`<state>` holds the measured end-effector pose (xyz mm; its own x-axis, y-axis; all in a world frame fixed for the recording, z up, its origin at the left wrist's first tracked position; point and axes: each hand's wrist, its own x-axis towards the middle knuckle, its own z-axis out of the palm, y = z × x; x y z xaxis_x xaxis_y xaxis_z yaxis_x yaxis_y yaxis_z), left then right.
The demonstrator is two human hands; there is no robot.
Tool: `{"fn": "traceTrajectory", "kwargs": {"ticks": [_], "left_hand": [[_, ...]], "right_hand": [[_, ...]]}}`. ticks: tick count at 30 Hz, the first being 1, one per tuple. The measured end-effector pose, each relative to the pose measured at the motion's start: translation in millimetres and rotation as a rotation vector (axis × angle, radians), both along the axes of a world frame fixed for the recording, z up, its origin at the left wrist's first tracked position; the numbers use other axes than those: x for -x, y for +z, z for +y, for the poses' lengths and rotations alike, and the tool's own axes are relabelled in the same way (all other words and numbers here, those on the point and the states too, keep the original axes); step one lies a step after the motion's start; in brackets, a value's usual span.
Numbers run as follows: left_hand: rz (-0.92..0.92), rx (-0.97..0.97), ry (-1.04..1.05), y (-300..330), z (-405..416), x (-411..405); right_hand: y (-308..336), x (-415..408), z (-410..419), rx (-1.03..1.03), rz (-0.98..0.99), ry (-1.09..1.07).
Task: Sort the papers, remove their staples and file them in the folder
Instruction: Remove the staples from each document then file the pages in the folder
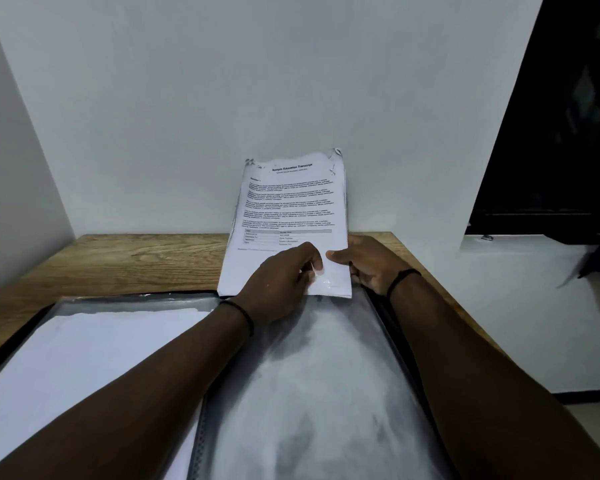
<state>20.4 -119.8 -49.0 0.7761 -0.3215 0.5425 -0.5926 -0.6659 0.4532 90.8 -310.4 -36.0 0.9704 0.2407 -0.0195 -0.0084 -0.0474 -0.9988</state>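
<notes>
An open folder [326,393] with clear plastic sleeves lies on the wooden table. Its left page [84,348] holds white paper inside a sleeve. A printed stack of papers [291,202], headed "Sample Education Transcript", stands tilted at the top edge of the right sleeve, its torn upper corners leaning toward the wall. My left hand [278,285] pinches the stack's lower edge from the front. My right hand [368,265] grips the same lower right edge, thumb on top. The sheet bottoms sit at the sleeve's mouth; whether they are inside it I cannot tell.
The wooden table [118,261] fills a white-walled corner, with the wall [222,98] close behind the papers. The table's right edge [430,271] drops off to a white floor. A dark opening [551,133] lies at the far right.
</notes>
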Motion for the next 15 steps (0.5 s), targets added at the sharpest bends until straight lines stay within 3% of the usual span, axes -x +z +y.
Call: {"fn": "traceTrajectory", "kwargs": {"ticks": [7, 12, 15], "left_hand": [[0.266, 0.022, 0.007, 10.5, 16.2, -7.9], [0.310, -0.114, 0.129, 21.0, 39.2, -13.9], [0.438, -0.097, 0.126, 24.7, 52.9, -12.6]], "right_hand": [[-7.6, -14.9, -15.8, 0.047, 0.039, 0.059], [-13.4, -20.1, -20.2, 0.045, 0.054, 0.064], [-14.7, -19.9, -20.2, 0.054, 0.040, 0.066]]}}
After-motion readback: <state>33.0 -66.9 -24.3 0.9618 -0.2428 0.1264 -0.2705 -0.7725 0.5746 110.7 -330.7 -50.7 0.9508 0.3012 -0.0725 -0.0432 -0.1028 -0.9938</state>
